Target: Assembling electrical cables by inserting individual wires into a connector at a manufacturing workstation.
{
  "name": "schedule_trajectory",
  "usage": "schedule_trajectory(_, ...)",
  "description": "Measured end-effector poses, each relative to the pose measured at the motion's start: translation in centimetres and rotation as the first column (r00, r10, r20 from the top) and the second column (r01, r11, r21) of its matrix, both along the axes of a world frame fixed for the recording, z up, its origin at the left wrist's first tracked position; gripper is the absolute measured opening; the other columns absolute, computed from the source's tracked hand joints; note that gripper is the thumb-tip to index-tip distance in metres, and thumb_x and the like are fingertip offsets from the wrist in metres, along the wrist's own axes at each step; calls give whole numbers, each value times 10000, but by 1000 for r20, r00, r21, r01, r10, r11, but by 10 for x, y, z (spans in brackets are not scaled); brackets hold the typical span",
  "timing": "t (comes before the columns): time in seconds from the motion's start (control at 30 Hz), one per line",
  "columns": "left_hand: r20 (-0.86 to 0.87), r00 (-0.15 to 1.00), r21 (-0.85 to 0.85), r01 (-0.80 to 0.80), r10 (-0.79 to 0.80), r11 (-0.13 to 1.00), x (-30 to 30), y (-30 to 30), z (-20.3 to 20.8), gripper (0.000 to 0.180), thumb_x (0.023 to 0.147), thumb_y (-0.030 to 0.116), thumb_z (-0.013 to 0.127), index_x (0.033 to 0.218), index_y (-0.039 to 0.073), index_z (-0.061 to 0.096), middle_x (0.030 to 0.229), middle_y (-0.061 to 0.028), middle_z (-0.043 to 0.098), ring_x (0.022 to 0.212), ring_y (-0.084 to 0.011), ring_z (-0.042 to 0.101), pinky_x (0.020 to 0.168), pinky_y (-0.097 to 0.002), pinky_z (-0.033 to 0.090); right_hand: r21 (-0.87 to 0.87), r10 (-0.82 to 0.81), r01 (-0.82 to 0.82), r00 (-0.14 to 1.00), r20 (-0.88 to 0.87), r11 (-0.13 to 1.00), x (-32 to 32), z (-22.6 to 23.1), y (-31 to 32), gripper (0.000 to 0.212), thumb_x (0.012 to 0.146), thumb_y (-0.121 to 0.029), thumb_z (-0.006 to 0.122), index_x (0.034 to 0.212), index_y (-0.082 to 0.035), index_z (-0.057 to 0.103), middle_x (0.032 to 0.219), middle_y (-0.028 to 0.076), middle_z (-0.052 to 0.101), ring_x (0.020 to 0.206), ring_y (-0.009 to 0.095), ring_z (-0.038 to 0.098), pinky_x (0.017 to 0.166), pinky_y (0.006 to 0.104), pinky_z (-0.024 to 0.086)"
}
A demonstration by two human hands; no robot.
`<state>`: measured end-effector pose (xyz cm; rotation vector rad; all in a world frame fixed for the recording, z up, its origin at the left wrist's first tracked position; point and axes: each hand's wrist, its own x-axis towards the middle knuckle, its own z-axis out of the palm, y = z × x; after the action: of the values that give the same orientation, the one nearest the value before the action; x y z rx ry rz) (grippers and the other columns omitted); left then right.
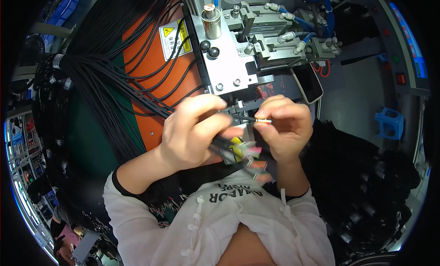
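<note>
My right hand [288, 128] pinches the tip of a black cable [244, 117] between thumb and index finger. The stripped end [263, 121] shows pale and coppery at my fingertips. My left hand [192, 133], slightly blurred, is curled around several black cables just left of it. From beneath that hand a cluster of loose cable ends [252, 158] hangs, with yellow, pink and orange wire tips smeared by motion. Where the left fingers touch each cable is partly hidden. Both hands are in front of a metal machine plate [229, 60].
Clamps [284, 51] with blue air hoses stand beyond the hands. A thick black cable bundle [98, 73] lies over an orange panel [151, 124] at left. A phone [307, 85] and red-handled scissors [322, 69] lie at right. A blue stool [389, 123] stands farther right.
</note>
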<state>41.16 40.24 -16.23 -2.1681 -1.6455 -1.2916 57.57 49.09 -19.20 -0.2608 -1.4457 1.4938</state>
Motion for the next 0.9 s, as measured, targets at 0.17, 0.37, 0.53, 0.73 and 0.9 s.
schedule_trajectory(0.17, -46, 999, -48, -6, 3, 999, 2, -1, 3, 241, 684, 90, 739, 900, 8, 670, 755, -38, 579, 604, -150, 559, 450, -268, 435, 106, -108, 104, 994, 34, 989, -8, 7, -5, 291, 736, 33, 748, 965, -8, 572, 873, 118, 624, 820, 208, 585, 752, 313, 470)
schedule_trajectory(0.37, 1, 1000, -93, -6, 6, 996, 3, -1, 6, 197, 676, 75, 720, 858, 20, 667, 719, -27, 554, 585, -154, 547, 434, -272, 420, 32, -209, 207, 970, 121, 978, -17, 11, -7, 176, 754, 27, 740, 897, 9, 639, 874, 108, 634, 789, 176, 599, 713, 287, 474)
schedule_trajectory(0.53, -8, 1000, -130, 14, -15, 991, 3, -1, 5, 188, 659, 68, 697, 838, 30, 655, 716, -25, 537, 577, -153, 531, 429, -275, 413, -240, 190, -173, 981, 50, 955, -7, 4, -4, 193, 771, -58, 751, 905, 7, 628, 864, 89, 622, 816, 185, 559, 756, 295, 444)
schedule_trajectory(0.73, -31, 999, -236, 15, -23, 972, 4, -6, 7, 160, 660, 59, 682, 812, 53, 633, 720, -22, 513, 594, -147, 531, 431, -277, 415, 258, -206, 131, 935, 288, 957, -6, 10, 4, 146, 741, -29, 749, 830, -9, 634, 821, 75, 599, 802, 170, 551, 729, 304, 438)
schedule_trajectory(0.9, -178, 984, -237, -51, 8, 970, 3, -6, 9, 143, 668, 71, 677, 796, 83, 615, 718, -10, 480, 602, -131, 534, 428, -266, 411, 634, -472, 156, 801, 367, 758, -3, 14, 1, 143, 725, 5, 736, 805, -24, 621, 826, 77, 598, 799, 157, 546, 723, 297, 433)
